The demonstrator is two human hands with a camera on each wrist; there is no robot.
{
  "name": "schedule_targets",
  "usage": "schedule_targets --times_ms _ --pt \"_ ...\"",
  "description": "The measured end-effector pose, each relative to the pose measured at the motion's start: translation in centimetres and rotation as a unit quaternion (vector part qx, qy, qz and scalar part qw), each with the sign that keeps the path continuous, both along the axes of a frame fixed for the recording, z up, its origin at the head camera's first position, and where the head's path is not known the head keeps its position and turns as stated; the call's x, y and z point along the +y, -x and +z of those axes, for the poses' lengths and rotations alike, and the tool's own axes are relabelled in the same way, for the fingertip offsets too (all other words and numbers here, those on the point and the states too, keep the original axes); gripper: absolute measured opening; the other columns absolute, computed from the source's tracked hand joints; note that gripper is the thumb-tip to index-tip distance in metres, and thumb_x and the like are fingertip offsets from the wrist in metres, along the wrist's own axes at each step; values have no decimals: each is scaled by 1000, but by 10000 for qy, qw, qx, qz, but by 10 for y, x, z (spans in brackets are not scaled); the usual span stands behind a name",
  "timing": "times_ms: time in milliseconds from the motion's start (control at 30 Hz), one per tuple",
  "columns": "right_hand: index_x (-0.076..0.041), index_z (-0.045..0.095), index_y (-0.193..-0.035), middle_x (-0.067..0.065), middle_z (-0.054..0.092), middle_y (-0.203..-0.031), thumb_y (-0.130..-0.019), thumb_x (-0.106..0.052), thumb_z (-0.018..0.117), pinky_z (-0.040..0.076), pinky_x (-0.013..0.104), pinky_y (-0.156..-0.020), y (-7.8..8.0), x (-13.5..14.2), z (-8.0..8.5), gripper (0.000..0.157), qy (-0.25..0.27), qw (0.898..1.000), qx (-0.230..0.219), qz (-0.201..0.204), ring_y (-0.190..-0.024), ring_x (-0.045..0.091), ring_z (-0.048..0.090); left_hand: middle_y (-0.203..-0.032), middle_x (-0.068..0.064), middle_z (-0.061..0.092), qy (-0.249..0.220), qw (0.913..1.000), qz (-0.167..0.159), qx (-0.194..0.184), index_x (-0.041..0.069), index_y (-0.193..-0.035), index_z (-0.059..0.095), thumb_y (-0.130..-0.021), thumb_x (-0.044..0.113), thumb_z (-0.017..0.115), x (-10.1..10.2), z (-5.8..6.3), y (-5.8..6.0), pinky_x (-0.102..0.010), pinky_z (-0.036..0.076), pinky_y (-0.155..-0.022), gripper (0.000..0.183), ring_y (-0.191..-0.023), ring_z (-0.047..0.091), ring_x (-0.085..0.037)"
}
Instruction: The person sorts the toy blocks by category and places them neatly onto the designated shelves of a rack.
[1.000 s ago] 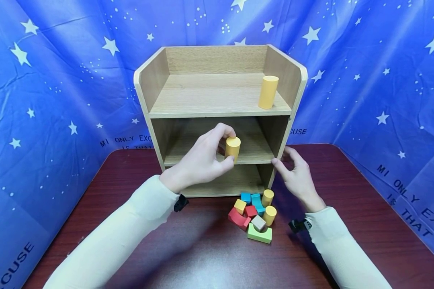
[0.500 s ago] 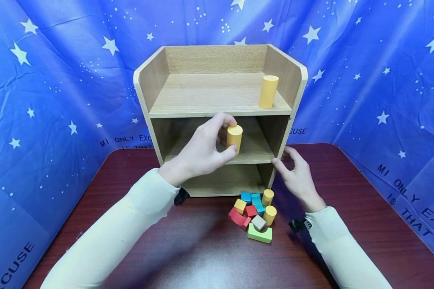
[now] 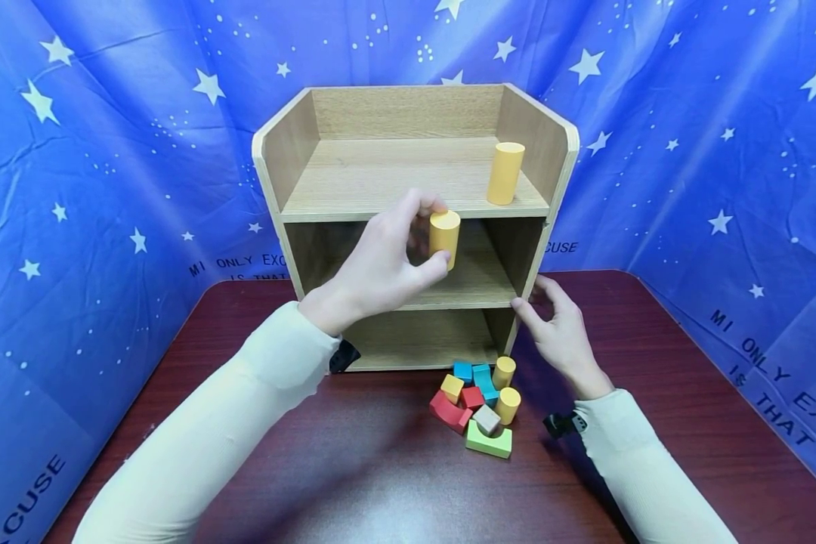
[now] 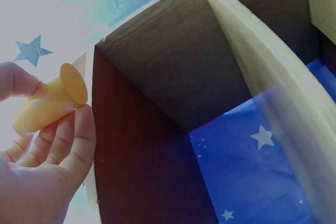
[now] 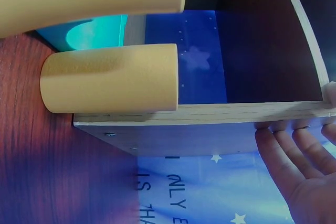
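1. In the head view, my left hand [image 3: 387,261] holds one yellow cylinder [image 3: 445,238] almost upright, in the air before the middle compartment of the wooden shelf [image 3: 394,174]. Another cylinder [image 3: 505,174] stands on the shelf's top board, near its right wall. Coloured blocks [image 3: 472,398] lie in front of the shelf, toward its right corner.
2. In the left wrist view, my thumb and fingers are apart only by the cylinder's width and pinch it; it is outside the shelf.
3. In the right wrist view, my right hand [image 5: 312,182] holds the shelf's side panel narrowly, thumb opposite to the fingers.
4. I judge the present step is holding the cylinder up while the shelf is steadied. The next move seems to call for a firm pinch and distance from the shelf's board edge.
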State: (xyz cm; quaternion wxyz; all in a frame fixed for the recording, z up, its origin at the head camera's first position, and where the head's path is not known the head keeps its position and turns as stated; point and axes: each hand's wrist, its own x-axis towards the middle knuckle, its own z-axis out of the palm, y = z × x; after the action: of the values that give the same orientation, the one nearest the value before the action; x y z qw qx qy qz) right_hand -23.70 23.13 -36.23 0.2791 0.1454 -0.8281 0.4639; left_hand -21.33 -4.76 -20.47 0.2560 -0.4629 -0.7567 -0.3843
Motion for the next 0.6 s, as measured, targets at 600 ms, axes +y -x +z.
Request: schedule_targets --times_ms 600 --pt "-8 57 -128 10 64 -105 -90 -17 66 47 22 -80 0 0 0 41 -2 10000 54 15 -93 4 55 -103 -7 57 -380 9990 67 -224 -1 -114 47 -81 3 64 -2 22 6 -28 51 -74 37 -88 57 -14"
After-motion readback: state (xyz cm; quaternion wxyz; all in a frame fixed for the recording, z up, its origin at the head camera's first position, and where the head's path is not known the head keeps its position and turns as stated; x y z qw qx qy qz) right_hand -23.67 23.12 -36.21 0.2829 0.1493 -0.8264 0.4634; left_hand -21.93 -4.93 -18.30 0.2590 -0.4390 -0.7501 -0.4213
